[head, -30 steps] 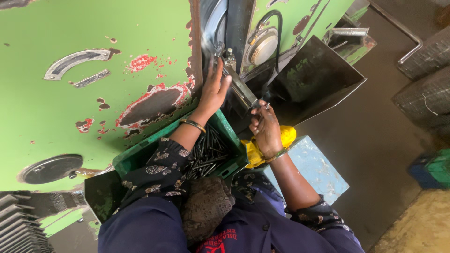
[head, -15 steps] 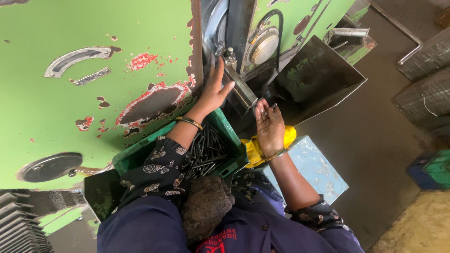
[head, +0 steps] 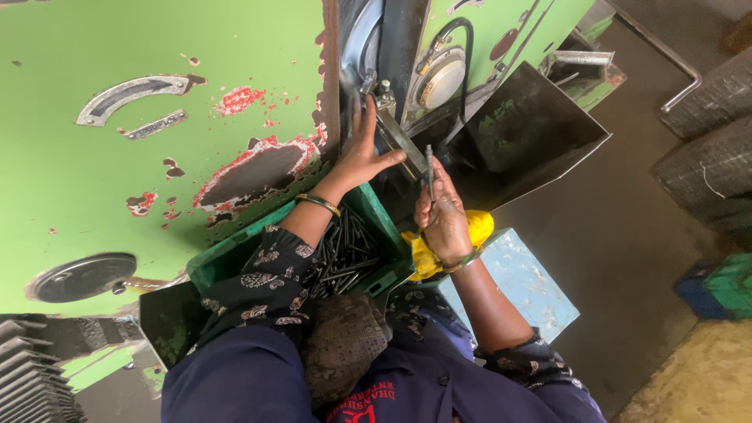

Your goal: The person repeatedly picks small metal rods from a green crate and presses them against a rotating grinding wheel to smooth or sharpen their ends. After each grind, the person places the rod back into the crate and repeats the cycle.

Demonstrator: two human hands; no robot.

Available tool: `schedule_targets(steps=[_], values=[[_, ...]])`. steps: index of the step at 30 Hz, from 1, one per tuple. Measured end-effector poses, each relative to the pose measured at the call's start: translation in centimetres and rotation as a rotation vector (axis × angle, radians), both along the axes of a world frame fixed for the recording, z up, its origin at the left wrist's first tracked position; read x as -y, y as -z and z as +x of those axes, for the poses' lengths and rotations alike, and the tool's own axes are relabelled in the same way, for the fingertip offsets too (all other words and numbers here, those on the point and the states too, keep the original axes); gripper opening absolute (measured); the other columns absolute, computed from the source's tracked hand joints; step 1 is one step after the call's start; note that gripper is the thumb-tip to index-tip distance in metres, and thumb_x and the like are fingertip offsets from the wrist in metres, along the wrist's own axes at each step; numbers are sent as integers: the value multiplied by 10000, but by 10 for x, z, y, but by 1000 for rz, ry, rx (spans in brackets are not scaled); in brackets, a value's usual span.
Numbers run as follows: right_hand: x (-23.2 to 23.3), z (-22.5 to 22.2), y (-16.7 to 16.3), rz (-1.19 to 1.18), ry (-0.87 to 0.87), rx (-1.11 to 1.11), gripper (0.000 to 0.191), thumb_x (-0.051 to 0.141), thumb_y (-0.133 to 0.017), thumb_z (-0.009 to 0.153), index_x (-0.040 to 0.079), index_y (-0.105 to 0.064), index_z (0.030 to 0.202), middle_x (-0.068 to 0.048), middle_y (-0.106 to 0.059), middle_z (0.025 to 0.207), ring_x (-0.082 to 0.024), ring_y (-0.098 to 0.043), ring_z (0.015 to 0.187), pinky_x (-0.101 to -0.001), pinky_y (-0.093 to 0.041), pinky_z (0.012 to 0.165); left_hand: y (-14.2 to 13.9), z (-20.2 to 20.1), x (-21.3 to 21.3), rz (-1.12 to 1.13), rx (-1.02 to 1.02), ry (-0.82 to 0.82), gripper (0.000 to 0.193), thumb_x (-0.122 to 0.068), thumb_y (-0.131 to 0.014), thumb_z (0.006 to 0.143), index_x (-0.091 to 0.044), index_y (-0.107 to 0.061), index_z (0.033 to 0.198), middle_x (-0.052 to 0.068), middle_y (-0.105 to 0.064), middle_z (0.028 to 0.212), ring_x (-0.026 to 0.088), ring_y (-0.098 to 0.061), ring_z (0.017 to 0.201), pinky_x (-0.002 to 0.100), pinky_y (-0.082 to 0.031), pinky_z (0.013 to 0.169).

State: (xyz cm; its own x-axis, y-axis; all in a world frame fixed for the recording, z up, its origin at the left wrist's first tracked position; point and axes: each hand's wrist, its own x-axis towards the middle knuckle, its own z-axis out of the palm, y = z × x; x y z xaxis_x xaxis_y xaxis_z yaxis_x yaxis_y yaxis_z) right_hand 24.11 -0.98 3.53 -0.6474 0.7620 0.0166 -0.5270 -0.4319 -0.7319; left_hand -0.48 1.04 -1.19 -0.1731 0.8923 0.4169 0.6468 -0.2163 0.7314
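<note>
I am pinching a thin dark metal rod (head: pixel 428 168) upright in my right hand (head: pixel 442 215), just beside the steel block (head: pixel 398 141) where my left hand (head: pixel 360 157) is resting spread flat; below both, the green crate (head: pixel 376 227) is holding more rods.

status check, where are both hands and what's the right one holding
Left hand spread open against the metal fixture on the green machine. Right hand shut on a thin dark rod, held upright. Green crate of rods below, nothing blocking.
</note>
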Motion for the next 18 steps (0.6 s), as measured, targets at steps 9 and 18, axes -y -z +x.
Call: schedule_targets(steps=[9, 18], values=[[-2, 0, -6, -7, -37, 106, 654, 407, -530, 1043, 151, -318, 1606, -5, -557, 792, -108, -494, 655, -241, -403, 576, -8, 2, 6, -48, 29, 75, 1452, -609, -861, 762, -100, 219, 1589, 307, 242, 1638, 485, 113, 1557, 581, -144, 1245], [-7, -1, 7, -7, 13, 133, 497, 376, -475, 1082, 114, -426, 1501, -21, -592, 868, -117, -485, 665, -243, -395, 580, 23, 2, 0, 93, 56, -101, 749, -471, -505, 1164, -199, -69, 1709, 171, 12, 1771, 390, -127, 1656, 482, -280, 1339]])
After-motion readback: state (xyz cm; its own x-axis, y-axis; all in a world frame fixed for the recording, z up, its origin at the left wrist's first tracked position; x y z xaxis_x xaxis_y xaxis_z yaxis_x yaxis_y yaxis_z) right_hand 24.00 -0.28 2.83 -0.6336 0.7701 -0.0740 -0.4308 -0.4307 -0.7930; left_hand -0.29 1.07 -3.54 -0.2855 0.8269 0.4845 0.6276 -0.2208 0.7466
